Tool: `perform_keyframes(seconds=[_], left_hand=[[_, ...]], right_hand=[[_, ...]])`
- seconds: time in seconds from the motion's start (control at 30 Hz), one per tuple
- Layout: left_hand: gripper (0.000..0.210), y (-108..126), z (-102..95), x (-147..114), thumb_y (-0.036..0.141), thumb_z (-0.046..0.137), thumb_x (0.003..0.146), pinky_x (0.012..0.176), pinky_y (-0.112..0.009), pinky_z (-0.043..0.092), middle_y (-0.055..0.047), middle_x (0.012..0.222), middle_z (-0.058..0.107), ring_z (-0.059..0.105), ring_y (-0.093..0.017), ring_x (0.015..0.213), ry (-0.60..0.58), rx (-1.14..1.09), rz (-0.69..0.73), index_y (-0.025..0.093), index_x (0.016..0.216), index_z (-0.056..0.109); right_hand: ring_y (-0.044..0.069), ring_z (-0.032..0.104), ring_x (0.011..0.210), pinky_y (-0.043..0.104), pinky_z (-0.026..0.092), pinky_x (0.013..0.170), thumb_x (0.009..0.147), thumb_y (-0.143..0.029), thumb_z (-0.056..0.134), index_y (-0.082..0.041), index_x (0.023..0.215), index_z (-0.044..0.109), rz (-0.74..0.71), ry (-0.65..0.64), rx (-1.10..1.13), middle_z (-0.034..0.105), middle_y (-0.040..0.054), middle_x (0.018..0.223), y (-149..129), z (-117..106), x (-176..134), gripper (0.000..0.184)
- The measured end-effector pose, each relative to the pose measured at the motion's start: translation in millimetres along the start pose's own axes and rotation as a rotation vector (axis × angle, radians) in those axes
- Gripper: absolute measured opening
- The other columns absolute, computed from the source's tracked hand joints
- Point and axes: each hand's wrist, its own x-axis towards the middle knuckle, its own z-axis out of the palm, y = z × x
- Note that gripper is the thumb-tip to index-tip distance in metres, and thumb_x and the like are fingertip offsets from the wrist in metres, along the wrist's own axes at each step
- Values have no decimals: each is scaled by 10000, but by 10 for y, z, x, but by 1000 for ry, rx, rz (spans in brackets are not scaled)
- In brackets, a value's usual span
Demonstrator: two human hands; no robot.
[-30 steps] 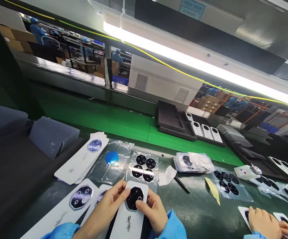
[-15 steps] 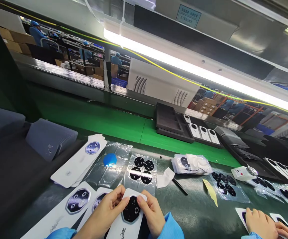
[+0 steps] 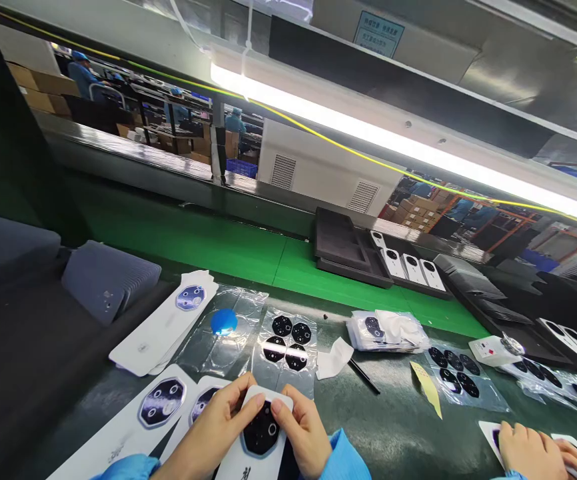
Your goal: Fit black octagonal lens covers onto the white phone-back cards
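A white phone back cover (image 3: pixel 254 460) is held between my two hands at the bottom middle. Its black octagonal camera plate (image 3: pixel 261 430) faces me. My left hand (image 3: pixel 218 423) grips the left edge, thumb pressed on the plate's upper left. On the other edge, my right hand (image 3: pixel 301 427) does the same, its thumb on the plate's upper right. More white covers with shiny octagonal plates (image 3: pixel 162 402) lie to the left. Just beyond my hands is a clear plastic sheet with several black plates (image 3: pixel 282 327).
A blue disc (image 3: pixel 224 322) rests on clear film. White tissue (image 3: pixel 335 359), a black pen (image 3: pixel 363 377) and yellow paper (image 3: pixel 425 390) lie to the right. Black trays (image 3: pixel 348 243) stand on the green belt (image 3: pixel 208 250). At far right, a co-worker's hands (image 3: pixel 533 450) touch another cover.
The view has shifted slightly, so the bench items sit a little further right. My thumbs stay pressed on the cover's camera plate; the cover is still in both hands.
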Motion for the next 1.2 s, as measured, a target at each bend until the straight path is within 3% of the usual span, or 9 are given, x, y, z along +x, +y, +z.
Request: perform_keyframes(seconds=[0.23,0.47,0.6,0.77,0.9,1.0,1.2], left_hand=[[490,-116,-9,6,690,618,689,619,-251,418,27,655,535,508,-175,674,60,24,-4,204,710,559],[459,119,-12,-27,651,674,684,693,-249,452,23,711,568,533,-175,733,-17,-124,-64,204,731,580],[411,185,-24,-46,603,715,679,733,-278,477,19,729,602,563,-183,745,-3,-287,-173,213,718,590],[361,197,-4,-44,534,780,645,660,-250,471,34,665,601,561,-160,679,8,-454,-217,225,686,599],[411,176,-33,-31,554,826,560,659,-249,490,24,678,620,557,-148,644,-4,-479,-276,223,711,634],[371,161,-53,-29,517,825,594,676,-235,488,30,655,603,557,-133,628,0,-483,-260,212,695,640],[355,173,-49,-33,503,828,599,678,-240,491,20,689,627,585,-155,687,9,-472,-258,223,758,679]], right_hand=[[97,258,539,255,212,521,693,-778,542,-223,588,363,-31,57,-41,292,-73,550,18,26,3,593],[107,269,544,260,250,525,734,-837,379,-223,574,337,-48,145,-17,308,-53,566,23,7,-29,636],[110,342,544,253,298,520,792,-769,409,-211,630,437,-108,213,32,373,-41,580,97,36,-72,582],[80,355,429,222,298,438,783,-695,538,-220,666,446,-78,160,192,397,-65,516,99,74,-98,498],[92,456,396,224,365,431,774,-668,579,-221,681,462,-84,95,224,469,-60,495,46,104,-106,472],[102,490,342,232,404,414,769,-668,588,-229,710,444,-56,7,267,501,-69,463,15,122,-112,465],[80,489,315,200,388,412,755,-669,605,-223,706,432,-39,-16,291,521,-71,437,-20,135,-108,481]])
